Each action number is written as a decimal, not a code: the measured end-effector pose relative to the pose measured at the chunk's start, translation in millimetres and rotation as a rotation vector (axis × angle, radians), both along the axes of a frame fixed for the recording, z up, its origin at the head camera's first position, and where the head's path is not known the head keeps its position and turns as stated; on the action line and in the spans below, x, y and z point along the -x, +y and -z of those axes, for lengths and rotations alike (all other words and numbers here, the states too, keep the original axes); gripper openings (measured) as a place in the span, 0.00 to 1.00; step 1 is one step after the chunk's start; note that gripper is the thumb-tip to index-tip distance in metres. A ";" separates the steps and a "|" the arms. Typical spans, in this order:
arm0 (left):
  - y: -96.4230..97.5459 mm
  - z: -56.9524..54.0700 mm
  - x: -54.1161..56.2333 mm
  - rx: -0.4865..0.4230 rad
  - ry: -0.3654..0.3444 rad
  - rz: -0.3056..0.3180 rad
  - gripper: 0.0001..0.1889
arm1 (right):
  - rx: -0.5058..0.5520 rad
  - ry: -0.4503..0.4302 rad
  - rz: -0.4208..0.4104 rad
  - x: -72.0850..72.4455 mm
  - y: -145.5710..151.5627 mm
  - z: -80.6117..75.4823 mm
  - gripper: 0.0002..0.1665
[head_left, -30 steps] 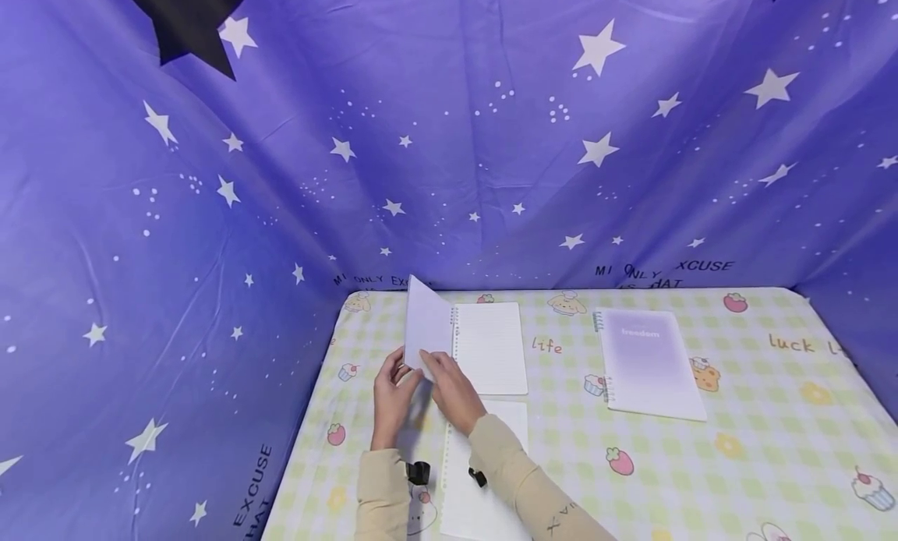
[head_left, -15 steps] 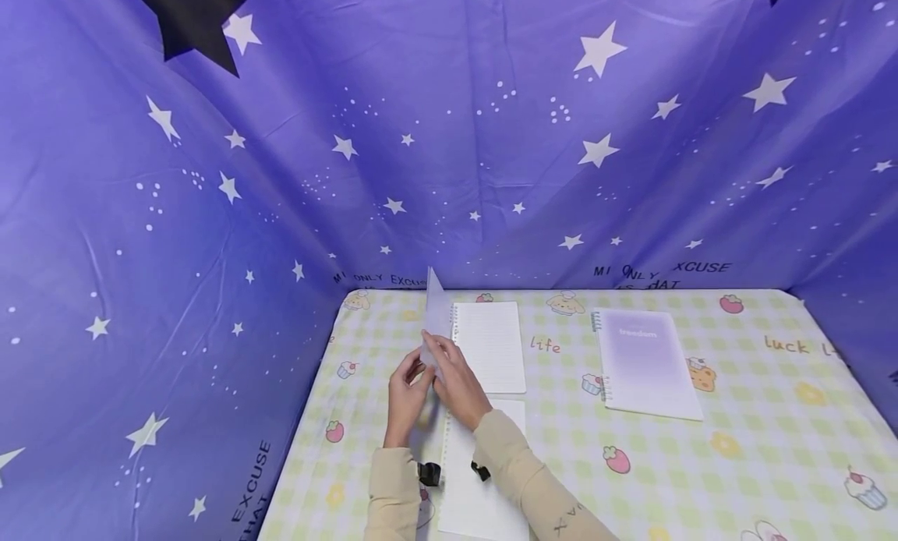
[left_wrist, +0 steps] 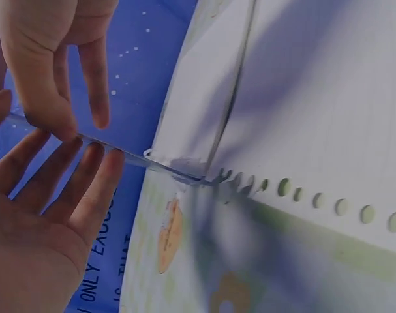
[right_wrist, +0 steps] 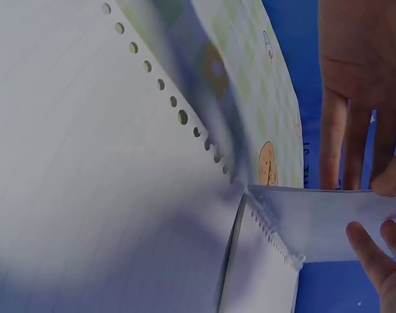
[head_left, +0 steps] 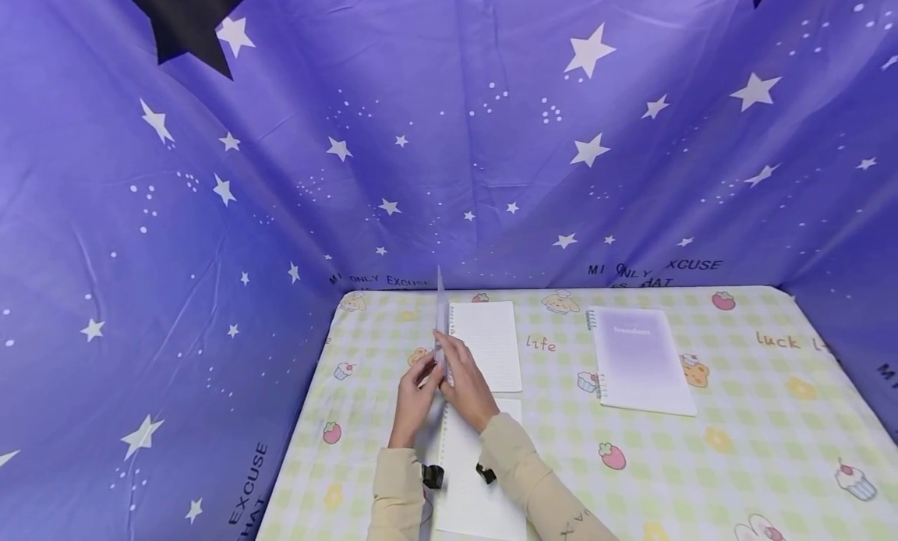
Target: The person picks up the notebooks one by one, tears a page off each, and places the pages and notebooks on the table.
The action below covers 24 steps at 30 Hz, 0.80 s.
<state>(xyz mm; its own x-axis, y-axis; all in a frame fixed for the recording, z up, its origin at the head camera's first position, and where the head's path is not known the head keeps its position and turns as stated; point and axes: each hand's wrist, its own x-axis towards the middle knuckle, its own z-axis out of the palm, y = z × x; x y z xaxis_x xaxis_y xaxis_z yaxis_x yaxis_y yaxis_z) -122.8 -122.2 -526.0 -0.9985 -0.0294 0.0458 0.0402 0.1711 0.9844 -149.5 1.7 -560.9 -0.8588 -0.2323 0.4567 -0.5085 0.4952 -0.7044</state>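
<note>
An open ring-bound notebook lies near the far left of the table, its lined pages (head_left: 484,346) flat and its lavender cover (head_left: 441,303) standing almost upright along the left edge. My left hand (head_left: 414,401) pinches the cover's near part, thumb on one face and straight fingers (left_wrist: 96,189) on the other. The right hand (head_left: 468,381) rests its extended fingers (right_wrist: 364,248) against the cover's right face. Binding rings (right_wrist: 273,238) show at the hinge. A stack of white holed paper (head_left: 482,471) lies just nearer, partly under my forearms.
A closed lavender notebook marked "freedom" (head_left: 641,362) lies to the right, its rings on the left edge. A green-and-white checked cloth (head_left: 554,463) covers the table. Purple star-patterned curtains (head_left: 463,136) hang behind and at both sides.
The cover has swung from leaning left to nearly upright, turning toward the pages. Both my hands have moved slightly right with it. The other notebook and the paper stack stay put.
</note>
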 end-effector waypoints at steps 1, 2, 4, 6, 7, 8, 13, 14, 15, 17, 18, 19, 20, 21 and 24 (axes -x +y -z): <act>0.5 1.2 -0.2 0.009 0.002 0.010 0.20 | 0.001 0.000 0.003 -0.4 1.2 0.9 0.54; 0.9 2.5 -0.2 0.014 0.002 0.020 0.20 | 0.000 0.001 0.009 -0.7 2.4 1.8 0.53; 1.4 5.8 -0.2 0.015 -0.008 0.043 0.20 | 0.005 0.003 0.016 -1.5 4.8 3.3 0.51; 1.5 9.1 0.1 0.013 -0.019 0.071 0.21 | 0.012 0.008 0.027 -1.6 6.7 4.9 0.49; 1.5 10.3 0.0 0.014 -0.023 0.085 0.21 | 0.016 0.009 0.032 -1.8 7.6 5.6 0.48; 1.6 11.3 -0.2 0.013 -0.027 0.097 0.21 | 0.021 0.006 0.036 -2.2 8.3 6.2 0.47; 3.3 14.7 -0.1 0.032 -0.040 0.130 0.22 | 0.029 -0.017 0.060 -3.9 14.2 6.9 0.43; 3.8 15.4 0.0 0.041 -0.038 0.138 0.21 | 0.032 -0.025 0.069 -4.4 15.7 7.2 0.42; 4.3 16.0 0.3 0.047 -0.033 0.147 0.21 | 0.038 -0.028 0.078 -4.9 17.1 7.2 0.41; 5.4 17.7 1.3 0.057 -0.012 0.171 0.20 | 0.053 -0.032 0.102 -5.2 20.1 7.5 0.39; 6.0 18.5 1.7 0.062 0.003 0.184 0.20 | 0.065 -0.033 0.115 -5.0 21.6 7.5 0.37; 6.5 19.4 2.0 0.067 0.004 0.190 0.19 | 0.079 -0.036 0.125 -5.1 23.1 7.6 0.36; 7.0 20.8 2.0 0.072 0.001 0.193 0.19 | 0.087 -0.041 0.132 -5.2 24.6 7.8 0.36; 7.5 22.4 1.7 0.072 0.002 0.191 0.19 | 0.096 -0.045 0.136 -5.3 26.0 8.0 0.35; 9.9 35.2 1.9 0.082 -0.002 0.174 0.19 | 0.102 -0.060 0.146 -7.0 30.5 9.3 0.34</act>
<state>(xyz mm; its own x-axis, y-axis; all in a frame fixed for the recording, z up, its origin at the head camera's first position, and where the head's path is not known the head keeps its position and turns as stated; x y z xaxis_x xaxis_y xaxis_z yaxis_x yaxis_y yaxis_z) -124.8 -112.3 -561.2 -0.9882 0.1479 0.0392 0.0745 0.2413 0.9676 -142.5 32.2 -570.3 -0.9065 -0.0581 0.4181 -0.3917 0.4849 -0.7819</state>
